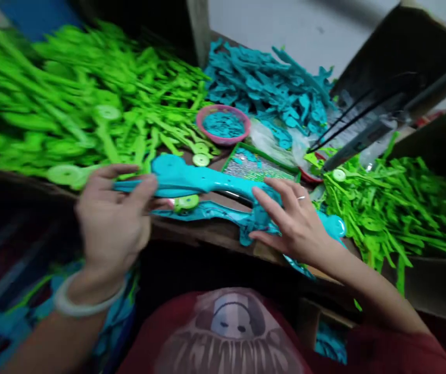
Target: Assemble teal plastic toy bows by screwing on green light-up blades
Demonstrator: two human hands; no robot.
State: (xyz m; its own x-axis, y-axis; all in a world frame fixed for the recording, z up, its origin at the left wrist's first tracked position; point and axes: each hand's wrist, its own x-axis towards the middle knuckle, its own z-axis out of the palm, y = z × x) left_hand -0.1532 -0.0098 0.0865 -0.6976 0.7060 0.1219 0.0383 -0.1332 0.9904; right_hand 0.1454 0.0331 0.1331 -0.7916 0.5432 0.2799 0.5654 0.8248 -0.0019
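A long teal plastic piece (199,179) lies across the front of the wooden table. My left hand (112,218) grips its left end, thumb over the top and fingers curled behind it. My right hand (295,221) rests on the right part with its fingers spread flat. A second teal piece (211,212) lies underneath, with a small green disc (186,202) between the two near my left thumb. The picture is smeared by motion.
A big heap of green plastic parts (70,98) fills the left, another green heap (398,208) the right. Teal parts (262,83) are piled at the back. A pink bowl (223,124) and a green tray (252,165) stand mid-table. A dark box (402,57) stands at the back right.
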